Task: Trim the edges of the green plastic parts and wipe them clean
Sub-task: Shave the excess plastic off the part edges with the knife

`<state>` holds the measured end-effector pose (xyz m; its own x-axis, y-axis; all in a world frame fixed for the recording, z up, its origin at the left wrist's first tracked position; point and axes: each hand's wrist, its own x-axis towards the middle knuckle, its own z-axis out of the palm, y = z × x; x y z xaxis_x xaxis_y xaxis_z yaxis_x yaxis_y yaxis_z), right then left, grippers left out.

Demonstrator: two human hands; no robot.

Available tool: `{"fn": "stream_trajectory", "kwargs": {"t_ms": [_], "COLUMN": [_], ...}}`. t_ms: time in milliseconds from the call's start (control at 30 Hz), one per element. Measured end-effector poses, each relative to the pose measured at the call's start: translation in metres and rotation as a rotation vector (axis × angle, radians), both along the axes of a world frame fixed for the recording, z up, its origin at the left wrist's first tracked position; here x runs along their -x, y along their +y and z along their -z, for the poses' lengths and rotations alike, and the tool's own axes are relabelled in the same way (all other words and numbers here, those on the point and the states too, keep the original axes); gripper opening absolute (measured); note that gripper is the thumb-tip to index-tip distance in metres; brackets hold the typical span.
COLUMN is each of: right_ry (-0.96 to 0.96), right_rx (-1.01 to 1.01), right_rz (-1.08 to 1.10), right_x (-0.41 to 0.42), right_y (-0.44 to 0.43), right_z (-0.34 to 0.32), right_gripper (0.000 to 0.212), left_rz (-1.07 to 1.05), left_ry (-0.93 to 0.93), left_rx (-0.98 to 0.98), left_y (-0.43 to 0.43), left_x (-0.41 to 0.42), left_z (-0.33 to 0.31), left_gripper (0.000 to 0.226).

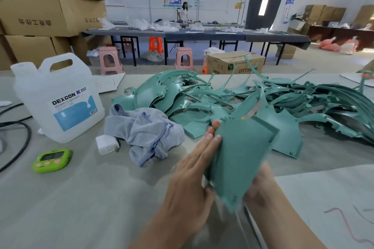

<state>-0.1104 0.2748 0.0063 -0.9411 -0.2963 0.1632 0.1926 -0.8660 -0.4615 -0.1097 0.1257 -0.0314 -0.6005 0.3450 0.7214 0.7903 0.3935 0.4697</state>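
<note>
I hold one flat green plastic part (240,157) upright over the table's near edge. My left hand (192,172) lies against its left edge with straight fingers, the fingertips reaching the top corner. My right hand (263,186) grips the part's lower right side from behind and is mostly hidden by it. A big pile of green plastic parts (263,99) covers the table behind. A crumpled grey cloth (145,131) lies left of the held part. A thin grey strip with a yellow end (252,110) shows just above the part; I cannot tell what it is.
A white DEXCON jug (58,97) stands at the left, with a green timer (51,160), a white charger (107,144) and black cables (20,137) near it. Stacked cardboard boxes (40,16) rise at the far left. A white sheet (334,198) lies at the right.
</note>
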Motion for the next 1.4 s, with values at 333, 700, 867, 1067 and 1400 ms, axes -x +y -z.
{"fn": "stream_trajectory", "kwargs": {"t_ms": [333,700,867,1067,1400], "right_ry": [-0.148,-0.190,-0.217,-0.210,0.083], "right_rx": [-0.136,-0.709,-1.021,-1.504,-1.788], "right_rz": [0.361,0.347,0.571,0.722,0.716], "right_x": [0.019,0.012,0.013,0.019,0.015], "right_y": [0.030,0.001,0.002,0.001,-0.012], "right_z": [0.009,0.015,0.023,0.039,0.047], "right_gripper": [0.027,0.018,0.022,0.028,0.023], "left_rz": [-0.395,-0.631,-0.608,-0.569,-0.612], "left_ry": [-0.233,0.257,0.056,0.047,0.096], "left_rx": [-0.897,0.422,0.479,0.447,0.359], "left_y": [-0.054,-0.065,-0.059,-0.060,-0.065], "left_x": [0.042,0.028,0.038,0.040,0.040], "left_z": [-0.048,-0.029,-0.009,-0.003,-0.004], "left_gripper": [0.009,0.053,0.058,0.068,0.056]}}
